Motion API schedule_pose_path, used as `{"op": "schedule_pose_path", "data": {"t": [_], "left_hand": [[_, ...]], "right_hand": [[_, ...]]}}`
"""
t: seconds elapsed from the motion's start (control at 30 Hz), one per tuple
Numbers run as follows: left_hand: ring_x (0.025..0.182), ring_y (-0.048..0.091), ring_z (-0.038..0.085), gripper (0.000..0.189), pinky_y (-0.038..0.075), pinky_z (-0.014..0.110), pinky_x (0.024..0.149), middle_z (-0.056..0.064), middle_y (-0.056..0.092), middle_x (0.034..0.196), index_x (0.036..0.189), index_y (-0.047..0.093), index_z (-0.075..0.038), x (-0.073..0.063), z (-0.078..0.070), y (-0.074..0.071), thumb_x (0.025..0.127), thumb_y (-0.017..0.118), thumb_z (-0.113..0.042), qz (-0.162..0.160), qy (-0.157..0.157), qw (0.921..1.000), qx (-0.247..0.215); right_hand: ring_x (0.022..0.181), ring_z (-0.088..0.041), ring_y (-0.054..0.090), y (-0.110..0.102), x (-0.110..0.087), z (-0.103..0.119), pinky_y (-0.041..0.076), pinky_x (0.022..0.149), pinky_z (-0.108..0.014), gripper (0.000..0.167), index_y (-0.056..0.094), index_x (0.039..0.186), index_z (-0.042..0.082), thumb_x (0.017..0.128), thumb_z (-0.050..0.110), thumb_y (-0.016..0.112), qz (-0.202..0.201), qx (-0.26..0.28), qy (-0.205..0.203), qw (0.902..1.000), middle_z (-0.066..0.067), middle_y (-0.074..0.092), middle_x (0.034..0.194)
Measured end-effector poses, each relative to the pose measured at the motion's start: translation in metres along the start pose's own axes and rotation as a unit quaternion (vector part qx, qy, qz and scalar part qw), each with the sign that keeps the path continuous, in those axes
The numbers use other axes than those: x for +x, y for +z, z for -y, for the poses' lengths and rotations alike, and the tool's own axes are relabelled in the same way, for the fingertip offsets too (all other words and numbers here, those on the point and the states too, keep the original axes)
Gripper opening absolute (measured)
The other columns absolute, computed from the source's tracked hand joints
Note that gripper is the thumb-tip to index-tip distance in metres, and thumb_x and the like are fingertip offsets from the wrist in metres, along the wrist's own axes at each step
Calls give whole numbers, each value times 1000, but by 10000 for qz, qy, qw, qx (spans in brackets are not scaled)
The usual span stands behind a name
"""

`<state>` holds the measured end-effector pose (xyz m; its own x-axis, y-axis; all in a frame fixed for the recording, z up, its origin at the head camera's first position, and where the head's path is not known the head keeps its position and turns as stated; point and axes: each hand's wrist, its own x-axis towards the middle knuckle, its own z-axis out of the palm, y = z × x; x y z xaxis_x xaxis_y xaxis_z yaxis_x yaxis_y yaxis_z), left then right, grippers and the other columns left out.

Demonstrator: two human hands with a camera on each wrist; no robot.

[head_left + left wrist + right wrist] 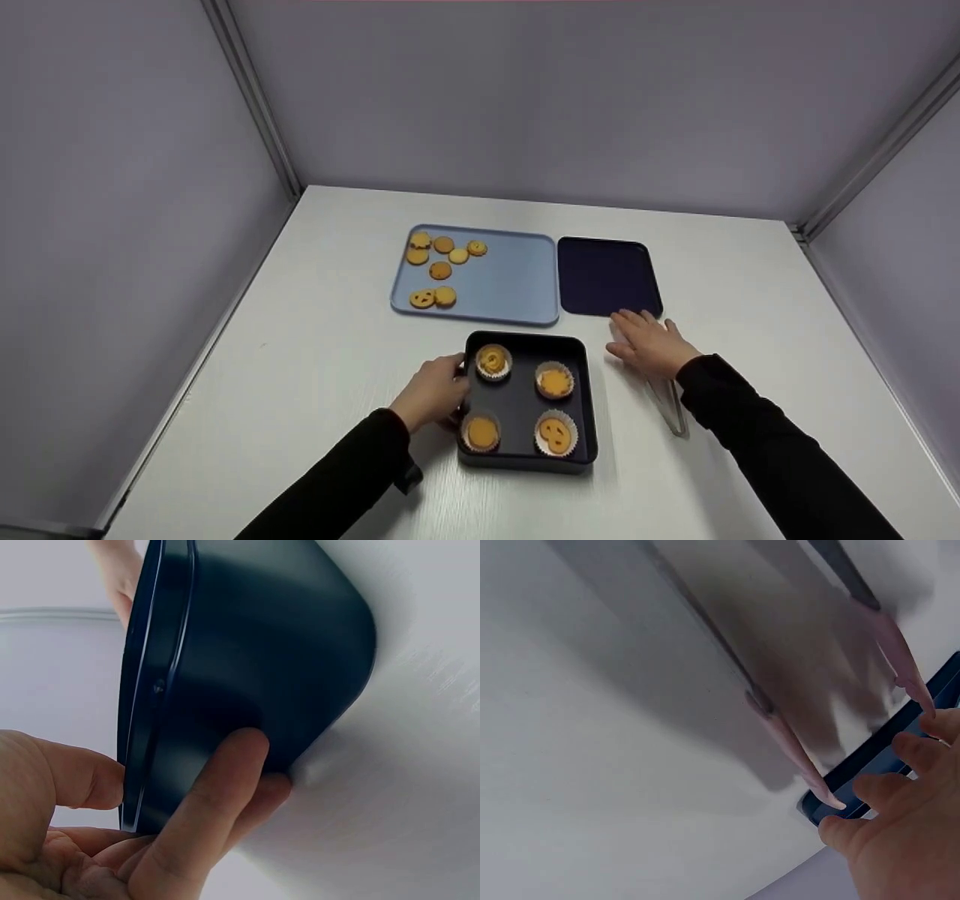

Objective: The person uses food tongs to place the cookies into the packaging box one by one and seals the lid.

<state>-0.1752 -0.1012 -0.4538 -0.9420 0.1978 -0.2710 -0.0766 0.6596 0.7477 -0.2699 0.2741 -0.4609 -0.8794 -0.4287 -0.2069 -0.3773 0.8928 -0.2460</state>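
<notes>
My left hand (431,391) grips the left side of a dark square baking pan (517,409), thumb at the rim and fingers against the outer wall (262,652). Inside the pan sit several paper cups, each with a cookie, such as the face-shaped cookie (555,436) at the front right. My right hand (651,346) reaches over a pair of metal tongs (670,409), its fingers extended and spread near the front edge of a navy tray (604,277). In the right wrist view, the tongs' pink tips (791,746) extend to that tray's rim.
A light blue tray (510,281) lies behind the pan, with several cookies (440,271) on its left half. The navy tray stands right beside it. Grey panels (525,97) enclose the white table (322,300) at the back and sides.
</notes>
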Motion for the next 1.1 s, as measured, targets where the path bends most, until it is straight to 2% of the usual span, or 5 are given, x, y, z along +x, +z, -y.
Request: {"op": "schedule_pose_path", "data": {"t": [0.2, 0.4, 0.63, 0.83, 1.1], "left_hand": [[116, 62, 32, 54, 47, 49, 105, 25, 59, 140, 149, 47, 6, 0, 0, -1, 98, 55, -9, -17, 29, 10000, -4], [103, 64, 29, 55, 50, 48, 100, 25, 63, 134, 149, 47, 6, -1, 1, -1, 95, 54, -7, 13, 181, 9998, 51], [98, 65, 27, 56, 51, 48, 97, 25, 64, 132, 149, 46, 7, 0, 0, -1, 95, 54, -7, 55, 188, 9998, 20], [102, 66, 29, 56, 51, 48, 97, 24, 65, 130, 148, 47, 7, -1, 1, 0, 95, 56, -8, 6, 159, 9999, 7], [88, 67, 23, 56, 53, 46, 95, 20, 68, 117, 149, 46, 6, -1, 2, -1, 95, 54, -8, 16, 154, 9999, -71]], "right_hand": [[135, -48, 46, 0, 2, 1, 30, 106, -76, 55, 46, 149, -5, 107, 30, 51, -505, -399, -122, 9979, -29, 51, 143], [95, -42, 65, 7, 8, 5, 52, 85, -59, 33, 65, 124, -8, 101, 14, 59, -1253, -872, -393, 9875, -23, 62, 107], [80, -37, 62, 16, 15, 12, 52, 76, -53, 10, 65, 97, -2, 94, 7, 69, -1638, -1378, -539, 9753, -15, 58, 89], [78, -37, 64, 20, 20, 18, 53, 77, -52, 8, 61, 89, 2, 92, 4, 69, -1849, -1893, -800, 9610, -16, 61, 82], [71, -33, 60, 12, 26, 20, 52, 75, -49, 11, 59, 88, 1, 88, -8, 64, -2168, -2163, -1447, 9409, -13, 59, 81]]}}
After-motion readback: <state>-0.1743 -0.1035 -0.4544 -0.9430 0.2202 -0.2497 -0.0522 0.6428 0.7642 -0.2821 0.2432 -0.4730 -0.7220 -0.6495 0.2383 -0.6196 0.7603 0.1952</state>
